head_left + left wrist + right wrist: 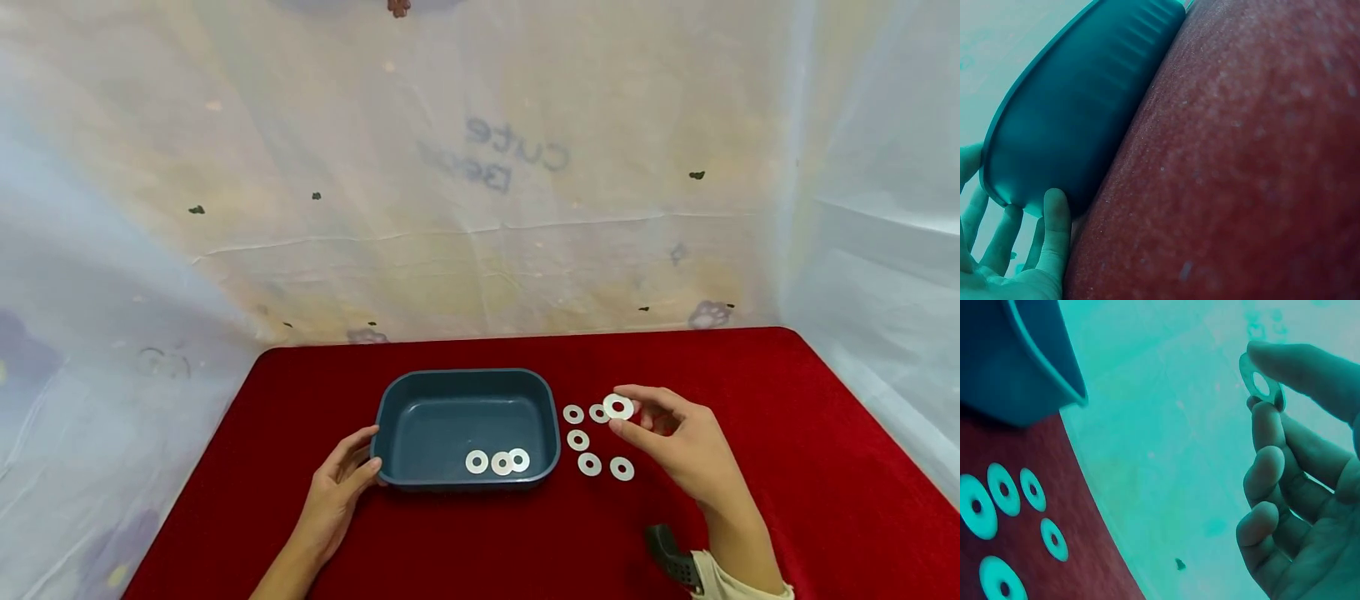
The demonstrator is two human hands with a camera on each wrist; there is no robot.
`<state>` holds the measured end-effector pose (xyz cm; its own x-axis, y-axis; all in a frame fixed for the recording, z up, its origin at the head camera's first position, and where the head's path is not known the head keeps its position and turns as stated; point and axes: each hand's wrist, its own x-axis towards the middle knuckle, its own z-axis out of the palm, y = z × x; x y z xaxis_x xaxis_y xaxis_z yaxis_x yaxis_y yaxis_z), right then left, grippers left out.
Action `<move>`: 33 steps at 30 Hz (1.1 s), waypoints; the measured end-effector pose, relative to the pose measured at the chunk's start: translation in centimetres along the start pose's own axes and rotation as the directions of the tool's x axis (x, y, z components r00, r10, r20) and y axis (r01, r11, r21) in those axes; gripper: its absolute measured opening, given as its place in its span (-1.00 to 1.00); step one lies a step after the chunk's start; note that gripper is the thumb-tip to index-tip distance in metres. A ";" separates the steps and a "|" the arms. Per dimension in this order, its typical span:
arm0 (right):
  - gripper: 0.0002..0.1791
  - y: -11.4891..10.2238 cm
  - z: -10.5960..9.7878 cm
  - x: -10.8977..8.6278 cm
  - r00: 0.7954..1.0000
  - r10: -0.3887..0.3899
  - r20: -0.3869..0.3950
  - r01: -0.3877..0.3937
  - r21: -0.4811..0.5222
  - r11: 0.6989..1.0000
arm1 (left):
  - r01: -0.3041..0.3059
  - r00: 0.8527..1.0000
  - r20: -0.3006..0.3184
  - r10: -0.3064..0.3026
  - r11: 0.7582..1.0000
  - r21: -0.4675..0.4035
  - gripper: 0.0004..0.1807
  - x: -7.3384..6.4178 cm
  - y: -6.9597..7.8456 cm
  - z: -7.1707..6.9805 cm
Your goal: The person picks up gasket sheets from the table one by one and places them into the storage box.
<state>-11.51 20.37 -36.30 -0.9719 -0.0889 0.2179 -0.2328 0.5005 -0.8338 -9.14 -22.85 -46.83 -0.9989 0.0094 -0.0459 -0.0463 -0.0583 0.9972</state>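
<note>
My right hand (pixel 693 442) holds up a flat metal washer (pixel 618 407), pinched at its edge between thumb and fingertips. In the right wrist view this washer (pixel 1262 381) is lifted above the table. On the red cloth below lie several more washers (pixel 589 464), just right of a blue plastic tray (pixel 557 433). Three washers (pixel 477 462) lie inside the tray near its front wall, two of them overlapping. At the tray's left end my left hand (pixel 337 483) rests against the wall, its fingers fairly straight on the outside in the left wrist view.
A red cloth (pixel 315 392) covers the table under the tray. Pale printed sheeting (pixel 480 283) hangs behind the table's far edge and down both sides. A dark band (pixel 670 554) sits by the right wrist at the cuff.
</note>
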 end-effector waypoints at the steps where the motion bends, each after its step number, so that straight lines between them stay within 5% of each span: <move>1: -0.64 -0.1 0.3 -0.1 1.000 0.004 0.003 -0.004 0.010 1.000 | 0.004 1.000 0.000 -0.004 1.000 0.003 -0.42 0.0 0.0 -0.1; 22: -0.65 -1.4 4.5 0.3 0.995 -0.004 0.103 -0.002 0.049 0.999 | 0.000 1.000 -0.007 0.000 1.000 0.017 -0.42 -0.3 0.4 -0.3; 33: -0.63 -1.1 5.4 0.2 0.989 0.073 0.130 -0.076 0.019 0.997 | 0.029 0.999 -0.022 -0.029 0.999 0.018 -0.43 -0.2 0.3 0.1</move>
<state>-11.64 15.18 -38.03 -0.9826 -0.1632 0.0884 -0.1584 0.4891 -0.8577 -8.90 -22.78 -46.55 -0.9971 -0.0109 -0.0758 -0.0753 -0.0403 0.9963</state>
